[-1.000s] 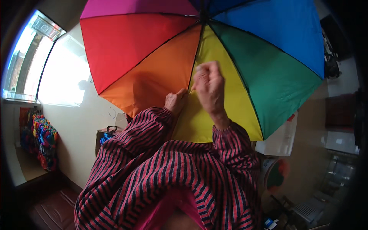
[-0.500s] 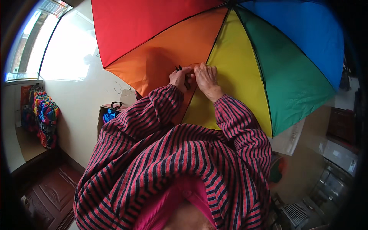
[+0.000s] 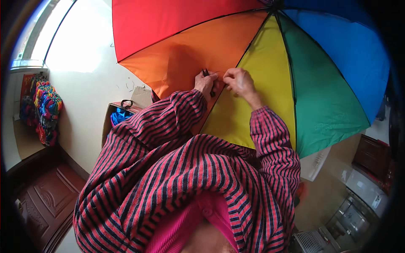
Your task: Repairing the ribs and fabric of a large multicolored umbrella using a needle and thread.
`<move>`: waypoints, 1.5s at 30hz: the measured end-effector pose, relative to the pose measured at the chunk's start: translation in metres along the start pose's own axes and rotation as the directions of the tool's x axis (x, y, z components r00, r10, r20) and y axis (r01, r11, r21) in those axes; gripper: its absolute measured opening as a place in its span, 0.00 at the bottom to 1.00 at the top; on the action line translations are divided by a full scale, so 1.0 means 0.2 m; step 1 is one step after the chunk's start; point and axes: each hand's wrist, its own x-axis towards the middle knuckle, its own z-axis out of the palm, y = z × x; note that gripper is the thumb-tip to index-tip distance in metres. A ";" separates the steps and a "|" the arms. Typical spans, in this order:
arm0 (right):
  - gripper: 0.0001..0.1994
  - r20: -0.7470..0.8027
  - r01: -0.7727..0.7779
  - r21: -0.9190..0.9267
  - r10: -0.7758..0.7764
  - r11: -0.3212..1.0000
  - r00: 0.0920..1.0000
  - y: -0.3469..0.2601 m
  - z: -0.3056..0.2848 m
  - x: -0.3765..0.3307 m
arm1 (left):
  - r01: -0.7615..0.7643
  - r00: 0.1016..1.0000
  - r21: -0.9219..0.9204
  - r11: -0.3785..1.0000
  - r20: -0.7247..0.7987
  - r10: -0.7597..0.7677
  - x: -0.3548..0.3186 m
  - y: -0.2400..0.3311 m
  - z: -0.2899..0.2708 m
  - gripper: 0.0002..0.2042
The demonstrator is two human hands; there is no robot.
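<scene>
An open umbrella [image 3: 228, 38] with red, orange, yellow, green and blue panels spreads before me, its dark ribs meeting near the top. My left hand [image 3: 205, 84] is closed in front of the orange panel, close to the rib between orange and yellow. In it is a small black two-pronged tool [image 3: 205, 72], mostly covered by the fingers. Just to its right, my right hand [image 3: 239, 82] is pinched in front of the yellow panel, a short gap from the left. Whatever lies between its fingertips is too small to make out.
At the left, an open cardboard box [image 3: 107, 114] holds a shiny blue bundle [image 3: 120, 116]. Multicoloured fabric pieces [image 3: 46, 107] hang by the pale wall. A dark red carved wooden panel [image 3: 52, 202] is at lower left, a clear container [image 3: 352, 217] at lower right.
My right hand has drawn away from the left, rightward, opening a gap between them. The umbrella appears shifted slightly right and down in the view.
</scene>
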 end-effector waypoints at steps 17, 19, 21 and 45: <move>0.08 -0.343 0.184 0.729 0.119 0.659 0.932 0.14 -0.24 -0.03 | -0.680 0.689 0.708 -0.189 0.706 0.163 0.00 -0.01 -0.07 0.12; 0.07 -0.258 0.188 0.707 0.000 0.682 0.966 0.05 -0.22 -0.05 | -0.651 0.715 0.712 -0.264 0.692 0.104 -0.06 0.03 -0.07 0.15; 0.06 -0.222 0.195 0.688 -0.053 0.699 0.974 -0.02 -0.21 -0.08 | -0.645 0.718 0.702 -0.301 0.692 0.075 -0.05 0.03 -0.07 0.17; 0.06 -0.240 0.110 -0.568 -0.293 0.815 0.926 0.06 0.17 -0.01 | 0.131 0.984 -0.093 0.987 0.133 -0.118 -0.02 0.03 0.02 0.03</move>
